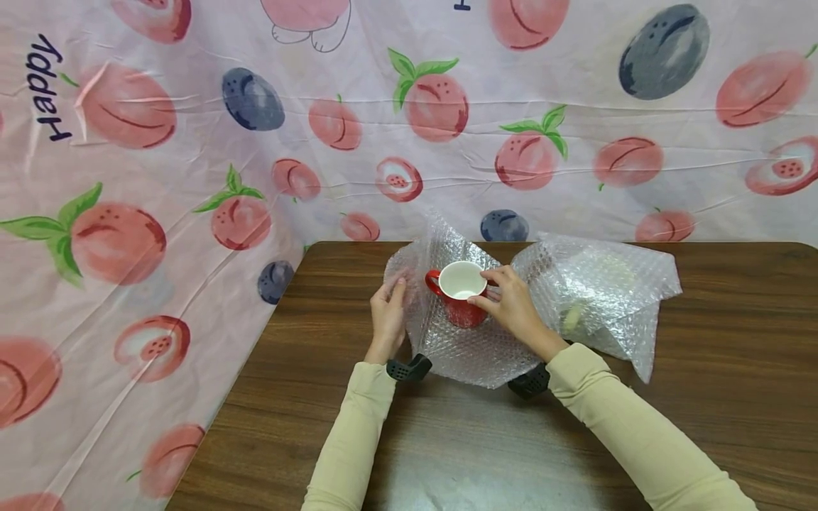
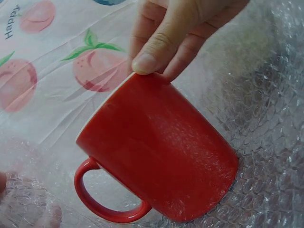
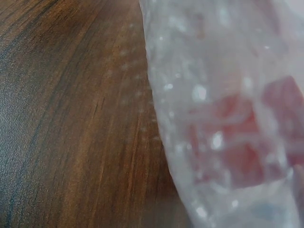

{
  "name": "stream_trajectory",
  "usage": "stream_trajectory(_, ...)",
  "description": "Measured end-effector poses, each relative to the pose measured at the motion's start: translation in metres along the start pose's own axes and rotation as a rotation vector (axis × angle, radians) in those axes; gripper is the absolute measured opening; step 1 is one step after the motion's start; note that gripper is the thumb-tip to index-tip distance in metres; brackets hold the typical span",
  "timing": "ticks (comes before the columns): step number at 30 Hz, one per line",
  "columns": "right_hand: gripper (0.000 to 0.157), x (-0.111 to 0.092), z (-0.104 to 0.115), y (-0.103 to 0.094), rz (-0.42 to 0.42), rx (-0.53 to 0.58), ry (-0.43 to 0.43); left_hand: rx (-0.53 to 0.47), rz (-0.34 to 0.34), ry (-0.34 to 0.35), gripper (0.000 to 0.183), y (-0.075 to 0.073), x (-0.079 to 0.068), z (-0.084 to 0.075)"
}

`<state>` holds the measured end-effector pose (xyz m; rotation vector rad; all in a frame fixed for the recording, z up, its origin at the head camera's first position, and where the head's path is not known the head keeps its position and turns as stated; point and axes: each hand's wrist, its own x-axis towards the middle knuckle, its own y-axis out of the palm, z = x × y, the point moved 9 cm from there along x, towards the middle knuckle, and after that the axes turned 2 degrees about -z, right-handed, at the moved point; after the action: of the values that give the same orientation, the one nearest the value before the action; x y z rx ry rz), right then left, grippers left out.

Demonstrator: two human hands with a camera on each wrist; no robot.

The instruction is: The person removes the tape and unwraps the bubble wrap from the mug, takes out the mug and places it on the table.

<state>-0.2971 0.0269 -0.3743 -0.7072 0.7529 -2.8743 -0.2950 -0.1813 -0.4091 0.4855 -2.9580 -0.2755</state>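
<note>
A red mug (image 1: 465,312) with a white inside stands upright on a sheet of bubble wrap (image 1: 479,358), its handle toward the left. My right hand (image 1: 516,305) pinches the mug's rim, the thumb on the near side. At the left edge of the sheet, my left hand (image 1: 387,319) holds the wrap between thumb and fingers, the fingers partly behind the film. Up close in the left wrist view, the mug (image 2: 161,152) shows its handle and the right hand (image 2: 175,38) on its rim. In the right wrist view, bubble wrap (image 3: 218,142) blurs the red mug behind it.
To the right, another bubble-wrapped bundle (image 1: 607,291) lies beside the sheet, with something pale yellowish inside. The brown wooden table (image 1: 287,397) ends at the back against a fruit-print cloth (image 1: 345,177), which also hangs along the left side.
</note>
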Motion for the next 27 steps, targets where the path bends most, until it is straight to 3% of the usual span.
stream_trajectory(8,0.046,0.000,-0.001,0.000,0.002,-0.011,-0.003,-0.126,-0.050,-0.048,0.030,-0.014,0.000,0.004)
stream_trajectory(11,0.046,0.000,-0.001,-0.001,0.001,-0.012,-0.003,-0.142,-0.075,-0.065,0.030,-0.022,0.000,0.005)
stream_trajectory(17,0.046,0.001,0.000,-0.001,0.002,-0.003,0.000,-0.155,-0.064,-0.133,0.033,-0.035,0.002,0.008)
stream_trajectory(27,0.047,0.001,-0.002,0.000,0.005,-0.016,0.009,-0.168,-0.110,-0.260,0.037,-0.056,0.006,0.027)
